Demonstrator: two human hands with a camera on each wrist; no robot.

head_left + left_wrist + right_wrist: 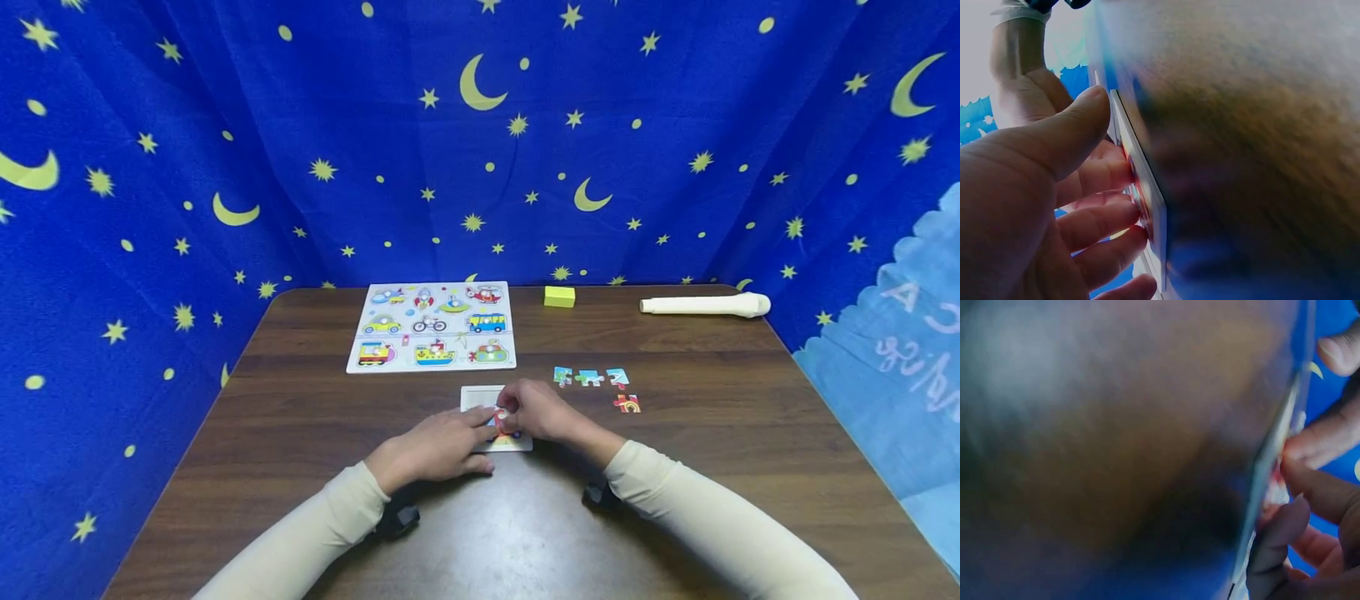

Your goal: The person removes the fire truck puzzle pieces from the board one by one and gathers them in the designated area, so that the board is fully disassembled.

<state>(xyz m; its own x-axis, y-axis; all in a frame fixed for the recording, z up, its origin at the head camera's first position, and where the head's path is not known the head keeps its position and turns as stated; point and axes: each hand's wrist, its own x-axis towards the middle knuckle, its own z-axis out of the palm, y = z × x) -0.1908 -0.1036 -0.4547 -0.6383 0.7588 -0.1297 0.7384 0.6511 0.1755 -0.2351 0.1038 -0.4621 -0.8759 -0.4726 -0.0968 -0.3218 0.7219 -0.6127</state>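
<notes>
A small white-framed jigsaw tray (480, 395) lies on the table between my hands, with colourful pieces in its near part and bare backing at its far left. My left hand (441, 443) rests its outstretched fingers (1100, 219) on the pieces from the left, thumb lifted away near the front edge. From the right, my right hand (542, 408) pinches a red jigsaw piece (502, 414) between thumb and fingers, low over the tray. The fingers partly hide this piece. Several loose jigsaw pieces (590, 378) lie to the right of my right hand.
A larger vehicle puzzle board (408, 337) lies behind the tray to the left. Farther back are a yellow-green block (559, 297) and a white stick-shaped object (701, 306) with a rounded end. A blue star-and-moon curtain (420, 167) hangs behind the wooden table (300, 417).
</notes>
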